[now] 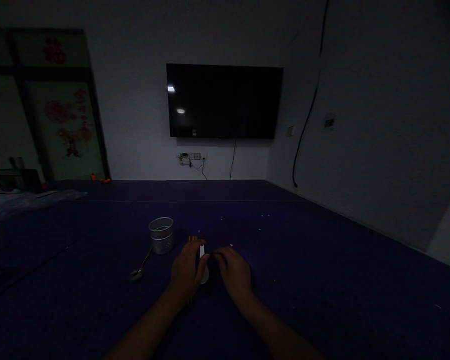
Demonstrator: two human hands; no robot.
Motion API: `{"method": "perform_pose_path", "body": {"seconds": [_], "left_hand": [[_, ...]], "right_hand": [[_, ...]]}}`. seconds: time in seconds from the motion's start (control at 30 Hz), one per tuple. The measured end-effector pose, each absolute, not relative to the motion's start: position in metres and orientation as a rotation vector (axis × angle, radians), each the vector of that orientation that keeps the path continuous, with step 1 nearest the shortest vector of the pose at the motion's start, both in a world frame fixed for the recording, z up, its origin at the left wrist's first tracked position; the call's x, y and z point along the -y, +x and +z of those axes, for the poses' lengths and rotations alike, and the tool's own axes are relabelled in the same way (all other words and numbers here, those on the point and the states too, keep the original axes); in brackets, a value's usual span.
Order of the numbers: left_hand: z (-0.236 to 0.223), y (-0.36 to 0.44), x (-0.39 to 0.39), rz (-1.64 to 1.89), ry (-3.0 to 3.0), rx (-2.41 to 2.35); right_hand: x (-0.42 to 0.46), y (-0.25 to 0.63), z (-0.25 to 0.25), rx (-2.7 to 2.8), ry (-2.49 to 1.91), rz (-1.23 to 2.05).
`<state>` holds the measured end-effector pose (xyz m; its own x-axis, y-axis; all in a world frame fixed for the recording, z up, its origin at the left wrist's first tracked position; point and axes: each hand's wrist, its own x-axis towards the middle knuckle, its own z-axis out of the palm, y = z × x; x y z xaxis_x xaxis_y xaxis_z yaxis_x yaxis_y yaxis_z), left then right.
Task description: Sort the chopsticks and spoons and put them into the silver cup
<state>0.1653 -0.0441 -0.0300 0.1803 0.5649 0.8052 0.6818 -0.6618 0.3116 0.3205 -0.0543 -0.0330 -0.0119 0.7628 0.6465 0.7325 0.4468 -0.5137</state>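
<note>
My left hand [186, 267] is closed around a white spoon-shaped piece [204, 276], with a narrow strip showing between thumb and fingers and a rounded end below the thumb. Just to its right, my right hand [235, 272] has its thumb and fingers pinched together; what they hold, if anything, is too dark to make out. Brown stick-like things [192, 239] lie partly under my left hand, mostly hidden by it. A silver metal cup [162, 236] stands upright to the left, and a metal spoon [137, 274] lies in front of it.
The dark blue surface [322, 280] carries several small white scraps. Clear plastic sheeting [26, 202] lies at the far left, and small orange items [105, 180] sit at the back. A television [225, 102] hangs on the wall; a black cable [307, 125] runs down at right.
</note>
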Motion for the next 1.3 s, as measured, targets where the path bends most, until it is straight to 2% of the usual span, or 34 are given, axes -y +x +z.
{"method": "perform_pose_path", "body": {"seconds": [0.3,0.63,1.3], "left_hand": [[-0.026,0.163,0.038,-1.032,-2.423,1.459],[-0.021,0.153,0.034,-0.530,-2.721,1.601],[-0.029,0.148,0.030,-0.436,-2.784,1.614]], "right_hand": [[0.043,0.323,-0.042,1.617,-1.336,0.374],[0.040,0.327,-0.045,1.697,-1.444,0.403],[0.040,0.319,-0.049,1.777,-1.510,0.361]]}}
